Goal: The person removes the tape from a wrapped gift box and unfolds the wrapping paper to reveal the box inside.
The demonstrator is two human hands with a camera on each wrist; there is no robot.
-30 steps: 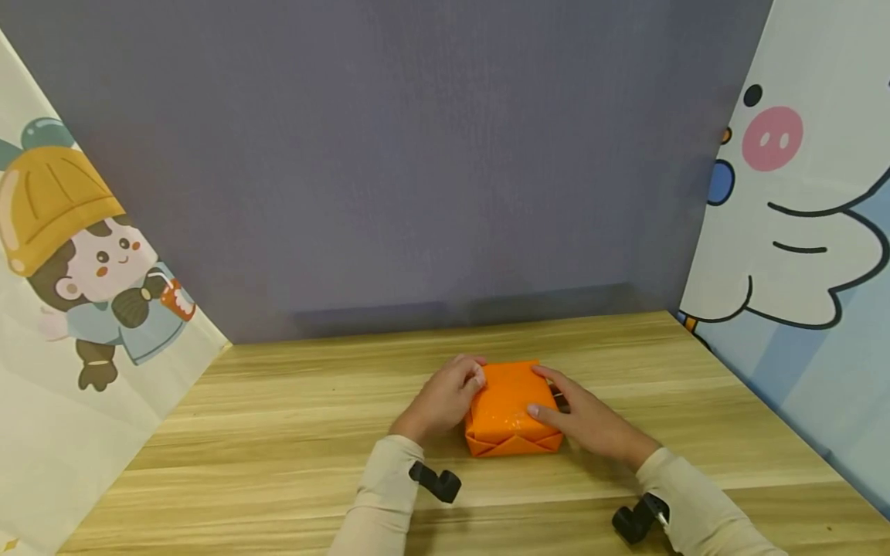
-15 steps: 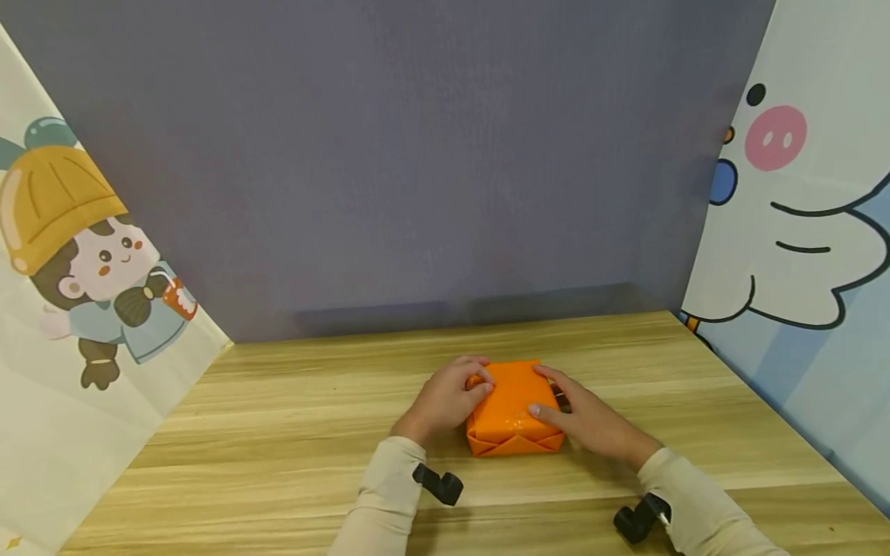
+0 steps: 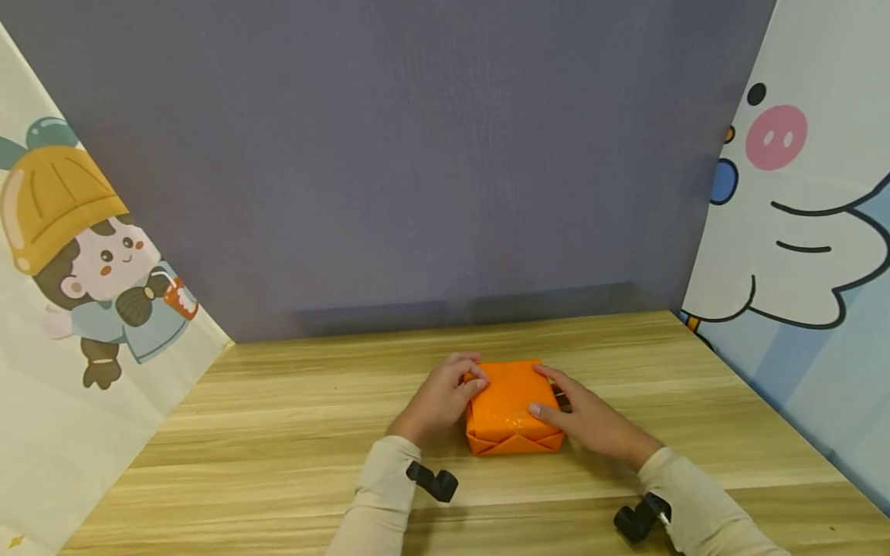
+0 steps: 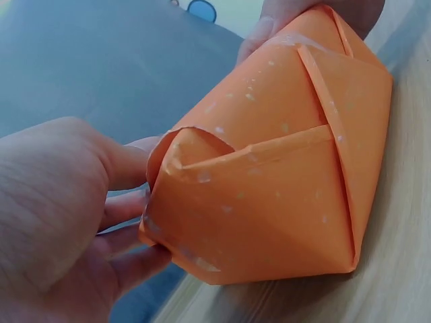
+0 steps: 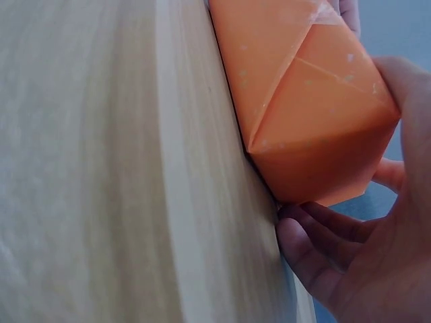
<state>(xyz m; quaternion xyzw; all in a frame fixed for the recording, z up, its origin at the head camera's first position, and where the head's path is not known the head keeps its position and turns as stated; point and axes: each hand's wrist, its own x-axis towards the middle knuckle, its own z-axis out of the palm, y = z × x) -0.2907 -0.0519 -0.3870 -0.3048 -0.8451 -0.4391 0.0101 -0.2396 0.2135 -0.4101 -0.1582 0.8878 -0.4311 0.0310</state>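
A package wrapped in glossy orange paper (image 3: pixel 513 405) sits on the wooden table, with folded triangular flaps on its near end. My left hand (image 3: pixel 439 398) holds its left side, thumb and index finger at the upper left edge. The left wrist view shows a loose, curled paper edge (image 4: pixel 192 138) there, and the other fingers of that hand lie against the side. My right hand (image 3: pixel 591 421) grips the right side, thumb on top. In the right wrist view its lower fingers (image 5: pixel 306 252) curl at the bottom edge of the package, near the tabletop. The package's underside is hidden.
The wood-grain table (image 3: pixel 278 432) ends at a grey upright panel (image 3: pixel 417 170) behind. Cartoon-printed sheets flank it, a child figure (image 3: pixel 104 262) on the left and a white character (image 3: pixel 786 232) on the right. Each sleeve carries a small black camera mount (image 3: pixel 434 481).
My left thumb and fingers moved right over the package's top edge, then drew back a little to the left. The right hand and the package have hardly moved.
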